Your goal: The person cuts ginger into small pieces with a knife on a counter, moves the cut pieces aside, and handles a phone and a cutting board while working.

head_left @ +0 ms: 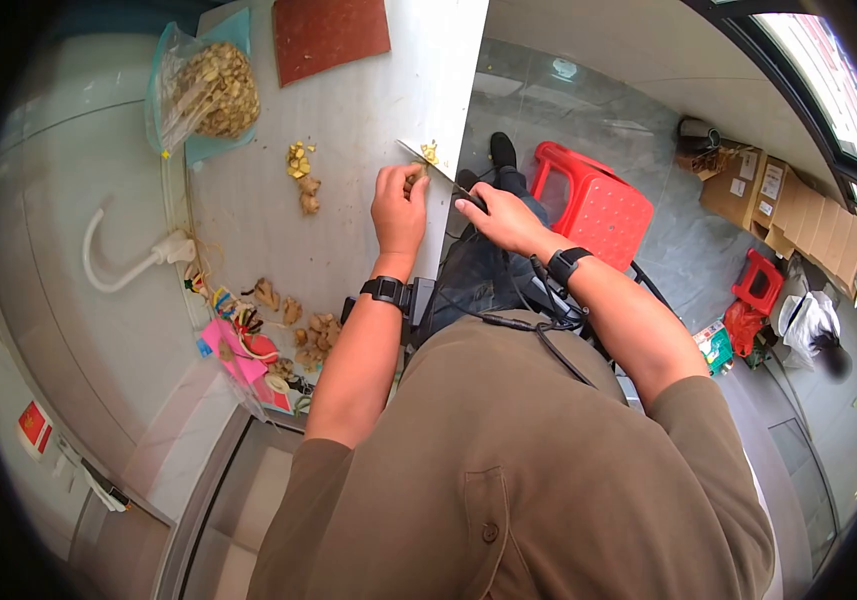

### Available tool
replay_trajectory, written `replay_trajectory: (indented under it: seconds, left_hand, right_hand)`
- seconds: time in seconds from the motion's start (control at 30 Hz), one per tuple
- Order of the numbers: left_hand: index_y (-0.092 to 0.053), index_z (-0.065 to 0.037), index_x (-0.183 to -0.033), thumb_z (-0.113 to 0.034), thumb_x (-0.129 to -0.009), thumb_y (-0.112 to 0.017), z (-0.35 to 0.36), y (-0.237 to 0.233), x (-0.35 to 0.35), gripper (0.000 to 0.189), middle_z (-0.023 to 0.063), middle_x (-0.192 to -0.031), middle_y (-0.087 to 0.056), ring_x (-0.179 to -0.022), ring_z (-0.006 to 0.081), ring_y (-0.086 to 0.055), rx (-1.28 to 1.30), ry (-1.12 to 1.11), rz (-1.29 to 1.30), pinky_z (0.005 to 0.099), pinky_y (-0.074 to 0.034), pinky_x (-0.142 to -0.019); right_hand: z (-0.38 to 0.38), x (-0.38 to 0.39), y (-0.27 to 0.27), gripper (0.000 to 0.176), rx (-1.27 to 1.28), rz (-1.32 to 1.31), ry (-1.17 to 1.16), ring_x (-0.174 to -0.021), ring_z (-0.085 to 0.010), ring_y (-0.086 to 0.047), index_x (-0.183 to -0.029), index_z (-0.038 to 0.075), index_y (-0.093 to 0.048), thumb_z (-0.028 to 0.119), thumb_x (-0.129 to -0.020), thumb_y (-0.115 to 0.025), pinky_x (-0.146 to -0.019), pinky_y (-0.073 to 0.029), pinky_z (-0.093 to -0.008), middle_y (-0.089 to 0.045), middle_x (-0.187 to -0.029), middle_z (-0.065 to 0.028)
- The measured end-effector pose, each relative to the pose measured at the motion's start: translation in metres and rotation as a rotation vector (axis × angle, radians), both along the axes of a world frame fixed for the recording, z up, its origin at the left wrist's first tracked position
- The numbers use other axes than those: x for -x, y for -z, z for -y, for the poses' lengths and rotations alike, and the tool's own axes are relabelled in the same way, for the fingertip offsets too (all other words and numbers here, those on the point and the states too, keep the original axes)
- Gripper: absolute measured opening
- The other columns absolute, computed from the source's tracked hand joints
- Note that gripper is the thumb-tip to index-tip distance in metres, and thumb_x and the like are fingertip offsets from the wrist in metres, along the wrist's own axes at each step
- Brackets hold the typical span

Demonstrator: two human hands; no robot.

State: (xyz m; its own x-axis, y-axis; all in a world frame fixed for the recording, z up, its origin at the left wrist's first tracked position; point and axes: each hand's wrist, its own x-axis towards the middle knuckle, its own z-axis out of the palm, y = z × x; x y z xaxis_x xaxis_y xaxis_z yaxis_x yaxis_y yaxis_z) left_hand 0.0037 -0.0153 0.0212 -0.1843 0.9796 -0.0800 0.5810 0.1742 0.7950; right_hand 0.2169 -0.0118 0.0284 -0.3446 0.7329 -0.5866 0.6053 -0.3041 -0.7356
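My right hand (pixel 493 214) is wrapped round the dark handle of a knife (pixel 424 160), whose blade points up and left over the white table (pixel 348 130). Beside the blade, my left hand (pixel 399 208) has its fingers curled on a piece of ginger (pixel 411 181), partly hidden by them. Yellow ginger slices (pixel 429 152) lie just beyond the blade, near the table's right edge. Further left are a small heap of cut slices (pixel 297 159) and a whole ginger root (pixel 309 195).
A bag of sliced ginger (pixel 216 90) and a red-brown board (pixel 330 38) are at the table's far end. More ginger roots (pixel 320 336) lie near my left forearm, beside a pink item (pixel 232 350). A red stool (pixel 603 212) and cardboard boxes (pixel 788 205) stand to the right.
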Motion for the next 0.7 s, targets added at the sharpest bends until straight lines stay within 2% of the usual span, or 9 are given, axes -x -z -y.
replay_trajectory:
  seconds: [0.17, 0.33, 0.7]
  left_hand:
    - [-0.072, -0.005, -0.112, -0.007, -0.100, -0.079, -0.003, -0.002, -0.002, 0.014, 0.0087, -0.112, -0.070, -0.082, 0.0241, -0.073, 0.025, -0.006, -0.003, 0.0367, -0.061, -0.078]
    - [-0.072, -0.005, -0.111, -0.008, -0.100, -0.079, -0.004, -0.003, -0.004, 0.014, 0.0087, -0.111, -0.070, -0.082, 0.0241, -0.073, 0.009, -0.016, -0.004, 0.0365, -0.061, -0.078]
    - [-0.069, -0.003, -0.108, -0.007, -0.099, -0.078, -0.007, -0.002, -0.006, 0.013, 0.0104, -0.107, -0.068, -0.078, 0.0266, -0.072, 0.007, 0.005, -0.030, 0.0373, -0.060, -0.074]
  right_hand:
    - [-0.002, -0.002, -0.007, 0.053, 0.029, -0.053, 0.063, -0.106, -0.0513, -0.073, -0.119, -0.004, -0.069, 0.046, -0.116, -0.054, -0.095, -0.055, -0.0558, -0.075, -0.107, -0.0335]
    - [-0.001, 0.003, -0.003, 0.049, -0.092, 0.032, 0.013, -0.098, -0.0545, -0.071, -0.106, -0.004, -0.067, 0.041, -0.118, -0.051, -0.089, -0.054, -0.0602, -0.074, -0.098, -0.0336]
    - [-0.001, 0.008, -0.006, 0.045, -0.156, 0.102, -0.060, -0.090, -0.0539, -0.072, -0.103, -0.003, -0.065, 0.037, -0.117, -0.052, -0.084, -0.056, -0.0622, -0.073, -0.092, -0.0334]
